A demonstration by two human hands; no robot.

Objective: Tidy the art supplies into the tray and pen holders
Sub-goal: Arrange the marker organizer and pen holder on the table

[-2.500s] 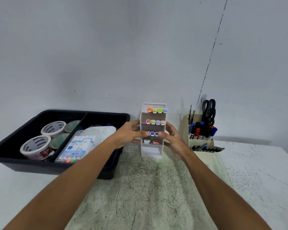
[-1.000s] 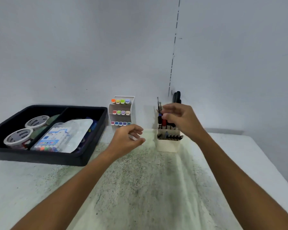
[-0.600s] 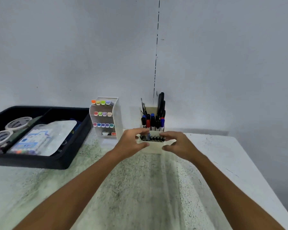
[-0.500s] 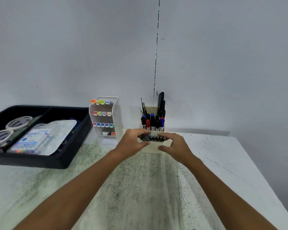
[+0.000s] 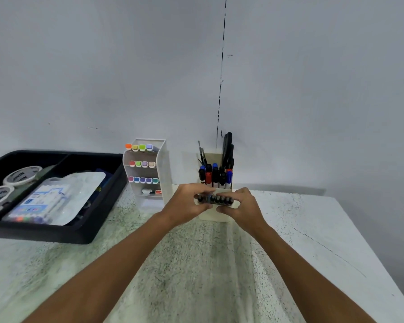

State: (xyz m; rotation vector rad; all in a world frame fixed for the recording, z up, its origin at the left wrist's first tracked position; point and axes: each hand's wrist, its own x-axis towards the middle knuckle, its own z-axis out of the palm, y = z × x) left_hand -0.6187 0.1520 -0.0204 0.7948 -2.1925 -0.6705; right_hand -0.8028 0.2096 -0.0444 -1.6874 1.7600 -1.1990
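On the speckled tabletop (image 5: pixel 196 264) at frame centre, the left hand (image 5: pixel 187 206) and right hand (image 5: pixel 240 208) grip the beige pen holder (image 5: pixel 216 213). Their fingers curl around its sides. A black tray (image 5: pixel 56 234) sits at left.

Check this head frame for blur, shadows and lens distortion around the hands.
Head view: the hands, left hand and right hand, are slightly soft but readable on the cream pen holder; soft shadows fall on the wall right of each holder; the wide lens bends the table edge; no glare.
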